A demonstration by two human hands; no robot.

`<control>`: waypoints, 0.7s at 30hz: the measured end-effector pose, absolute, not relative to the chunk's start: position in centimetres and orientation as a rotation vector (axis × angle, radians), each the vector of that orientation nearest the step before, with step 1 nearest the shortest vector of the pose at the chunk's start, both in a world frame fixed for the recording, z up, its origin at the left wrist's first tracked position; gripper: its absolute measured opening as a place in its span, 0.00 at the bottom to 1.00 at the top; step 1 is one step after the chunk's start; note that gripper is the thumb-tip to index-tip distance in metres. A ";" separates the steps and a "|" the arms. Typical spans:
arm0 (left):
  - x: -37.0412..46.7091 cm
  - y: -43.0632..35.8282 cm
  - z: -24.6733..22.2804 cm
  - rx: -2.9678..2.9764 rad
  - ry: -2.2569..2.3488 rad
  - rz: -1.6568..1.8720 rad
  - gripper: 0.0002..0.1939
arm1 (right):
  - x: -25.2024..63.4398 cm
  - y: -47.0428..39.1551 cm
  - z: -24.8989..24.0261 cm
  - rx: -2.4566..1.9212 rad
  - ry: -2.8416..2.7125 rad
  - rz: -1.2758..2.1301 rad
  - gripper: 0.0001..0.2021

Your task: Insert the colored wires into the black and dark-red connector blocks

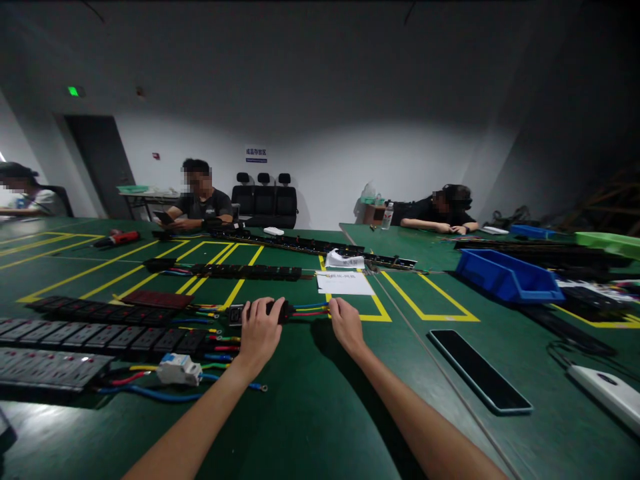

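Observation:
My left hand (263, 333) is wrapped over a small black socket module (235, 315) on the green table, its fingers covering much of the top. Blue, red and yellow-green wires (310, 310) run from the module's right end. To the right, my right hand (346, 325) pinches the far ends of these wires, and its fingers hide the tips. Left of my left hand lie several black power strips (125, 335) with wires ending in ring terminals. Among them is a white circuit breaker (179, 370) with coloured wires attached.
Ahead lie a white paper sheet (345, 283) and long black strips (310, 245). On the right are a phone (480, 370), a blue bin (507, 277) and a white power bank (607, 393). A red-handled tool (123, 238) lies far left. Several people sit around the table.

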State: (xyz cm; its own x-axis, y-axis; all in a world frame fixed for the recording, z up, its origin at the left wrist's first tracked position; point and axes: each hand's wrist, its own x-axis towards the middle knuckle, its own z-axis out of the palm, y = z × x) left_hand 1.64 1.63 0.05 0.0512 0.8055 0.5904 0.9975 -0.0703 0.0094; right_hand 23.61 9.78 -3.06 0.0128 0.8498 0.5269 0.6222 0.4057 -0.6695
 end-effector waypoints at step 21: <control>2.0 1.3 0.9 -1.945 -1.818 -0.534 0.27 | 23.7 10.0 -3.0 -1.235 -1.595 0.452 0.23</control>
State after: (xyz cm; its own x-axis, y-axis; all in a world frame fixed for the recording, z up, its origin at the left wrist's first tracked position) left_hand 2.01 1.34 0.88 0.0695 0.8348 0.5461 0.9975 -0.0538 -0.0447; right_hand 23.65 9.97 -3.00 0.0505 0.8729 0.4852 0.4884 0.4022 -0.7744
